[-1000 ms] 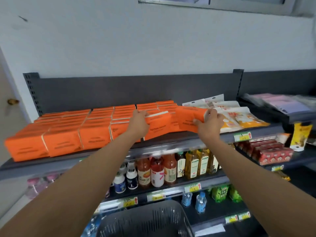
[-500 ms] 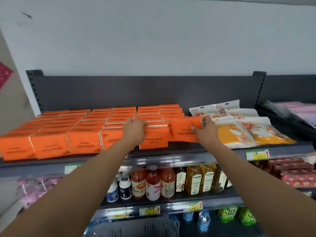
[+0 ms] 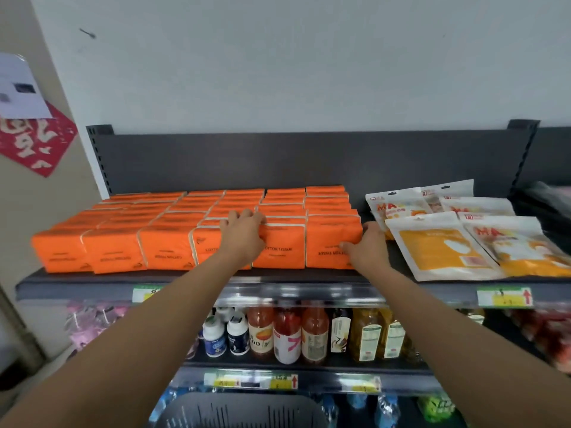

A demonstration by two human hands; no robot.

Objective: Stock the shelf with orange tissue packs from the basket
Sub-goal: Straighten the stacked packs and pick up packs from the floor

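Many orange tissue packs stand in tidy rows on the dark top shelf. My left hand rests on the front row, its fingers curled over the top edge of one orange tissue pack. The rightmost front pack stands upright with its print upside down. My right hand holds that pack at its right side, thumb on the front face. The dark basket shows only its rim at the bottom of the view; what it holds is hidden.
White and orange pouches lie on the same shelf just right of my right hand. Bottles fill the shelf below, with price tags along the shelf edges. A grey back panel closes the shelf behind.
My right hand has brought its orange pack down from a tilt and stood it at the right end of the front row. My left hand has stayed on the front row.
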